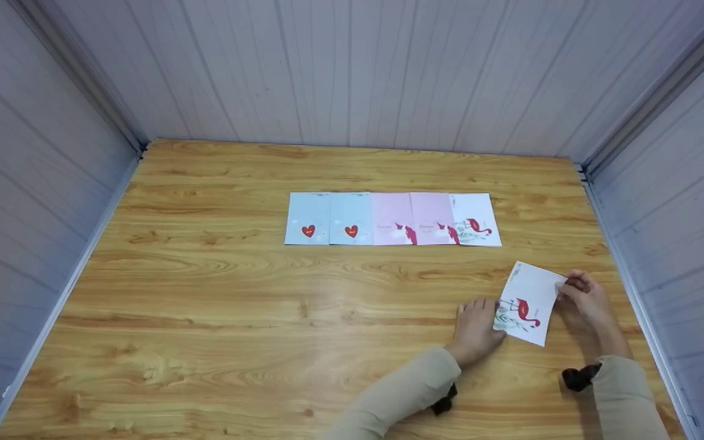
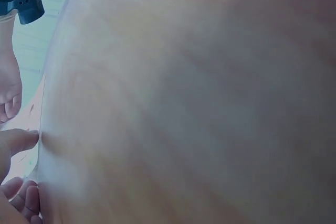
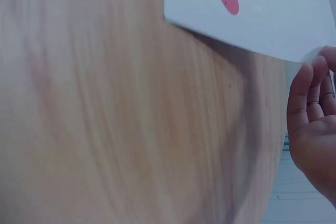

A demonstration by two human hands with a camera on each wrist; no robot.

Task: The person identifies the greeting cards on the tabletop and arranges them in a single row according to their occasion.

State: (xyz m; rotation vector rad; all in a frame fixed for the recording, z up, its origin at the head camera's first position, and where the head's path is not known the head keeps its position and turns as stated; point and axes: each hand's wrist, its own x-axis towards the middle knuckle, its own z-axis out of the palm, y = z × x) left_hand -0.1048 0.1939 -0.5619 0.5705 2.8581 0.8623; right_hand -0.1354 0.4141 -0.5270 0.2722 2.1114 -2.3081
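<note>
A white card with a red flamingo and green leaves (image 1: 526,302) is held tilted above the right part of the wooden table. My right hand (image 1: 590,302) pinches its upper right corner between thumb and fingers; the right wrist view shows this corner grip (image 3: 317,103) and the card's lower edge raised off the wood. At the card's lower left edge, my left hand (image 1: 477,327) grips it with the fingers and thumb. Only part of the left hand (image 2: 18,177) shows at the left wrist view's border, and its exact hold is partly hidden.
Farther back lies a row of cards: two light blue heart cards (image 1: 308,214) (image 1: 349,214), two pink cards (image 1: 392,211) (image 1: 431,211) and another white flamingo card (image 1: 474,211) at the right end. Pale panel walls (image 1: 352,73) enclose the wooden table (image 1: 236,342) at the back and sides.
</note>
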